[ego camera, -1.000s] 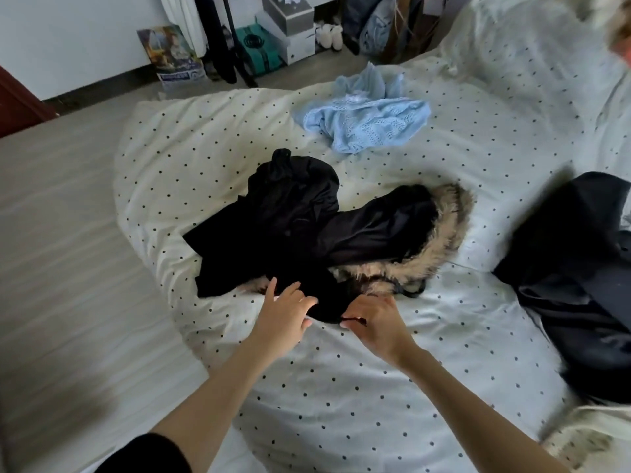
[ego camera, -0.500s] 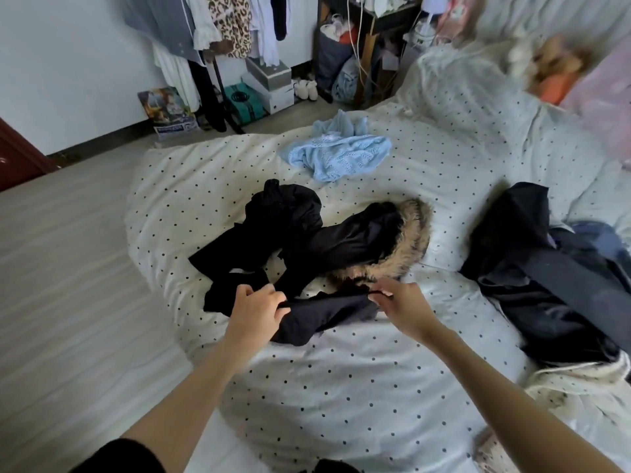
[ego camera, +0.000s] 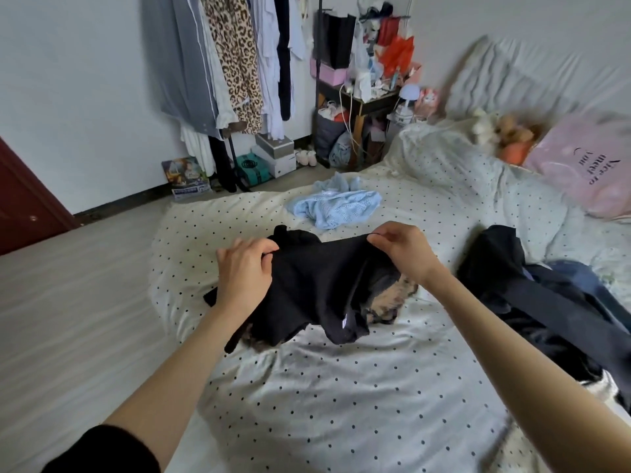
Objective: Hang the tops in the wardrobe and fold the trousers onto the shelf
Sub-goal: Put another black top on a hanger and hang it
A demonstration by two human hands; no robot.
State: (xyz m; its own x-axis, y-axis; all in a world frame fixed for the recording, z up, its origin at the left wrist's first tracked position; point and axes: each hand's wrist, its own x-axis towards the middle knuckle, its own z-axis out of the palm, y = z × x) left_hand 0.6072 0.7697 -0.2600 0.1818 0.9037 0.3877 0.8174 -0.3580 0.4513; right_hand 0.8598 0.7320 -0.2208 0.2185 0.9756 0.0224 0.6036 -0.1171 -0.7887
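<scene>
While both arms reach forward, left hand [ego camera: 244, 273] and right hand [ego camera: 403, 249] pinch what seems a black garment [ego camera: 317, 288].

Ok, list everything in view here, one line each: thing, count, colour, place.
black garment: one, black, lifted over the bed, held at its top edge
fur-trimmed garment: one, black with tan fur, on the bed under the black garment
light blue top: one, pale blue, crumpled further back on the bed
dark clothes pile: one heap, black and navy, right side of the bed
bed cover: one, white with black dots
pink pillow: one, pink, far right on the bed
hanging clothes: several, grey, leopard, white, black, on a rack by the wall
hands: left and right, each gripping the black garment
</scene>
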